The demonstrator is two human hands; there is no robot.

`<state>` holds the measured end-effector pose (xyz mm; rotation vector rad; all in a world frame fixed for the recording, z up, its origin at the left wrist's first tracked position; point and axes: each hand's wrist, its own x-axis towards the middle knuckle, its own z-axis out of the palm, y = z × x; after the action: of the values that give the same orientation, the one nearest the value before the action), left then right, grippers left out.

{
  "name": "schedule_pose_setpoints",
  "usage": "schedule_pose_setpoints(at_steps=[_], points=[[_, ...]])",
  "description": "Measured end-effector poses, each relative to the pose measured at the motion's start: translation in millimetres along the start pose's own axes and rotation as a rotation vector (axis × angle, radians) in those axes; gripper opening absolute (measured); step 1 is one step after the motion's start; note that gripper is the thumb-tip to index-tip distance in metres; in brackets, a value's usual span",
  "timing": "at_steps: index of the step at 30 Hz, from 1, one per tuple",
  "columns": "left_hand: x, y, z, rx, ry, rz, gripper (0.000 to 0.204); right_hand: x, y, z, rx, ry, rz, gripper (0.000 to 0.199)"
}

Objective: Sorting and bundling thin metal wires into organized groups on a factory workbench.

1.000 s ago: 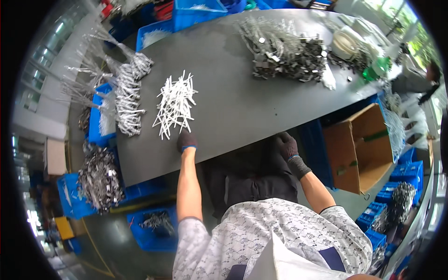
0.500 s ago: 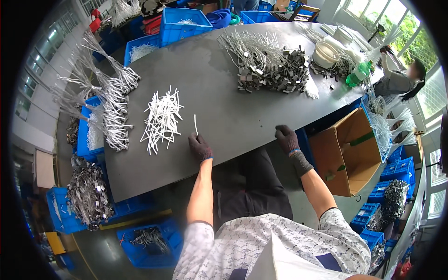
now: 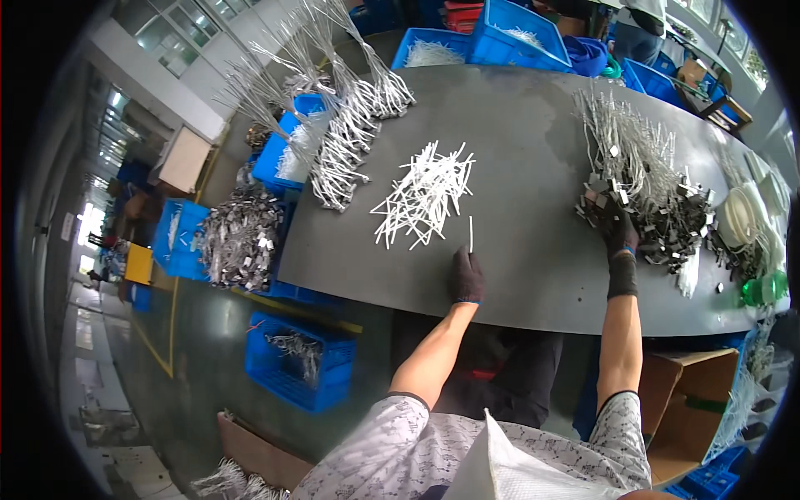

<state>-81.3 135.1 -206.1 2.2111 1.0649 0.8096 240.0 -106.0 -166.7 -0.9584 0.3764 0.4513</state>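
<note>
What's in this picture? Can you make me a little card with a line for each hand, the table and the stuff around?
Left hand: gloved, holding one thin white stick
Right hand: gloved, at the heap of wires with dark ends; its grip is hard to see
Table: gray
Middle: pile of white sticks
Left side: silvery bundles
Right edge: green bottle
Floor: blue bin
</note>
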Motion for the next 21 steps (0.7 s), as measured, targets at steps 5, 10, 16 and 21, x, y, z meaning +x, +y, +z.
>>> schedule_pose_setpoints(at_steps=[5,10,16,21], points=[[5,17,19,-0.012,0.022,0.074,0.034,-11,-27,-47,-0.231,-0.065,-0.157,0.02],[2,51,48,-0.138,-0.003,0.16,0.034,24,-35,-125,-0.72,0.141,-0.614,0.027],[9,37,0,-0.092,-0.191,-0.115,0.027,-144,26,-46,-1.022,-0.117,-0.025,0.032],[11,21,15,-0.195,0.016,0.038,0.027,-262,53,-81,-0.732,-0.219,-0.027,0.027]])
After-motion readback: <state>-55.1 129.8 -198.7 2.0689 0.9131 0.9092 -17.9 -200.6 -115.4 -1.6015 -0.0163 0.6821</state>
